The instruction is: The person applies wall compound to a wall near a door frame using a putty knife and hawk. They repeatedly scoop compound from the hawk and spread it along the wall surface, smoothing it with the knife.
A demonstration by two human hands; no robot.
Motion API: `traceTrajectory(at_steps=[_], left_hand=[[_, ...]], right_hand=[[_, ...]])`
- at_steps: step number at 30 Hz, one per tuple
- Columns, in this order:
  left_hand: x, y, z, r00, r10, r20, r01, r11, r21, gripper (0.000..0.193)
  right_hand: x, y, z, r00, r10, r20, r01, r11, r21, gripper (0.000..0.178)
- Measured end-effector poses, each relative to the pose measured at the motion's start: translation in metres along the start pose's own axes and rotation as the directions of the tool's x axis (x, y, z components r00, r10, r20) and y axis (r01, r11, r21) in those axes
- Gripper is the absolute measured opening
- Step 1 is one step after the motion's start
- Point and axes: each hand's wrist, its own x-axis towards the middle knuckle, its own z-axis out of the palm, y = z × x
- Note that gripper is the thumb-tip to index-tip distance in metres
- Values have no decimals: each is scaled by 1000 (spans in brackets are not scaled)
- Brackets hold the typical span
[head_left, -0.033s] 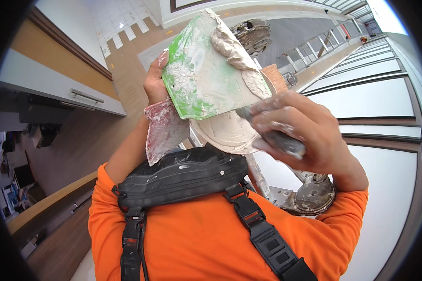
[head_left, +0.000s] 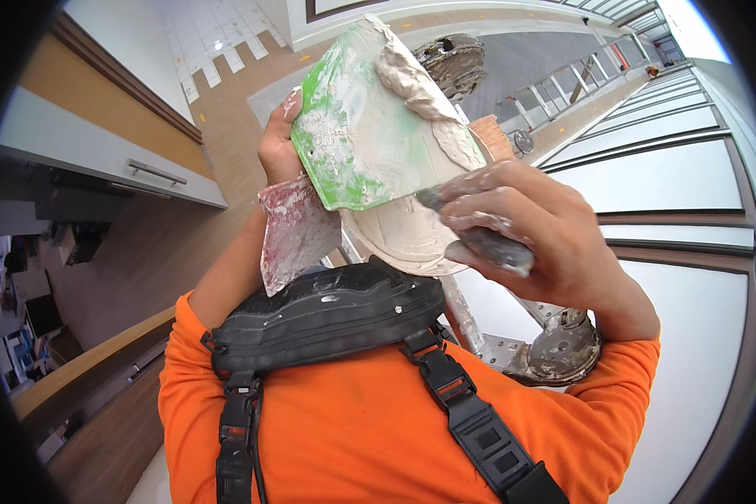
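Observation:
My left hand [head_left: 279, 147] is closed on the left edge of a green plastic plastering board [head_left: 336, 155], its thumb on top and the other fingers hidden beneath. Pale plaster [head_left: 416, 88] lies in a thick ridge along the board's right edge, with a thin smear over the rest. Below that hand hangs a red, plaster-coated plastic spreader [head_left: 301, 231]; what holds it is hidden. My right hand [head_left: 538, 218] is wrapped round a dark-handled tool [head_left: 491, 245] at the board's lower right corner; its blade does not show. Under the board is a round container of plaster [head_left: 403, 231].
A black pouch [head_left: 328, 315] is strapped across my chest. Beside my right arm stands a plaster-crusted metal piece [head_left: 563, 349]. Beyond the board are a crusted bucket [head_left: 452, 65] and a ladder [head_left: 563, 88]. A white cabinet [head_left: 101, 139] with a handle stands to the left.
My right hand and its tool have shifted slightly left and up. The green board has tilted a little, its lower edge rising slightly.

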Motion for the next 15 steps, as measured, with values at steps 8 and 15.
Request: traceTrajectory(at_steps=[8, 15], left_hand=[[-1, 2, 3, 996, 69, -61, -59, 987, 149, 59], [-3, 1, 7, 999, -12, -31, 13, 999, 34, 57]], right_hand=[[-6, -5, -20, 969, 51, 242, -100, 975, 197, 30], [-13, 16, -34, 988, 151, -39, -150, 988, 19, 26]])
